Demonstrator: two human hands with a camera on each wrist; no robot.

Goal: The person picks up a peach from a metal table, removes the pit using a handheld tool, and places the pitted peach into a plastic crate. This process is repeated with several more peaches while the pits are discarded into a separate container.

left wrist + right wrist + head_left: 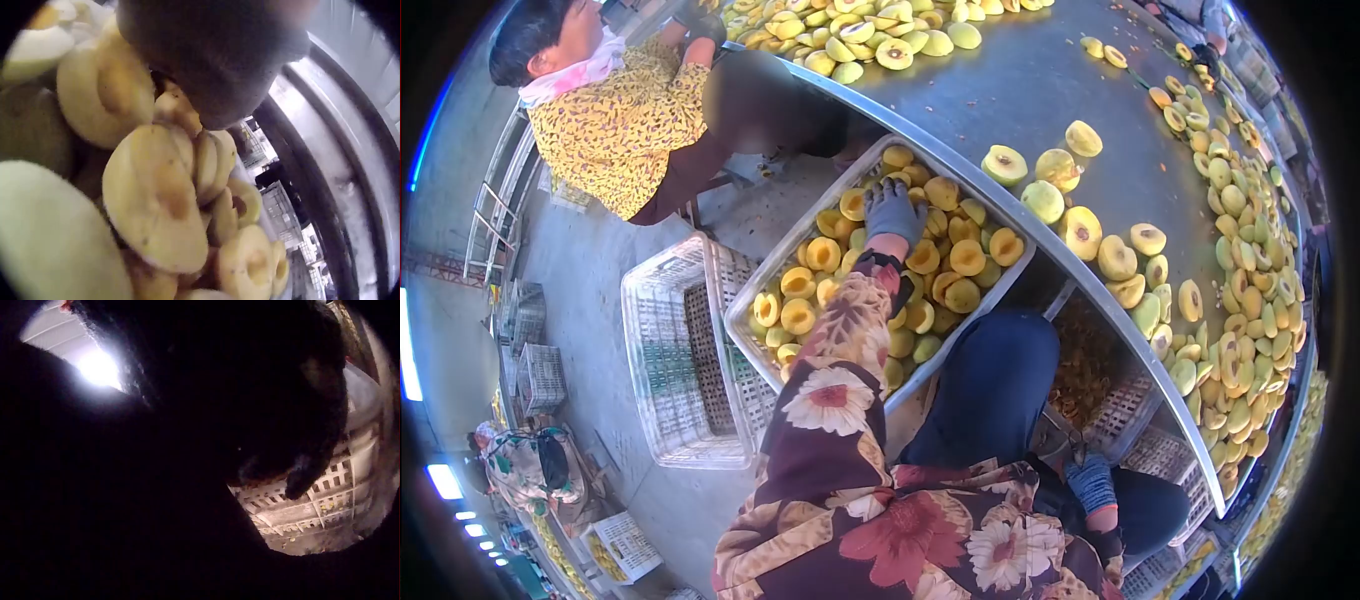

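Observation:
My left hand (892,215), in a grey glove, lies spread over a white crate (740,318) filled with pitted yellow peach halves (967,258). Its fingers rest on the fruit toward the crate's far side. Close up in the left wrist view, the dark glove (212,56) covers part of the peach halves (156,200). My right hand (1092,482), in a blue-grey knitted glove, is low by my right knee, and a thin metal tool (1078,440) sticks up from its fingers. In the right wrist view that hand is mostly lost in darkness.
A metal table (960,100) with a raised rim bears heaps of halved peaches (1240,260). An empty white crate (665,350) stands left. Another person (615,125) sits at the far left. Under the table, a crate (1125,415) stands beside brown scraps (1082,370).

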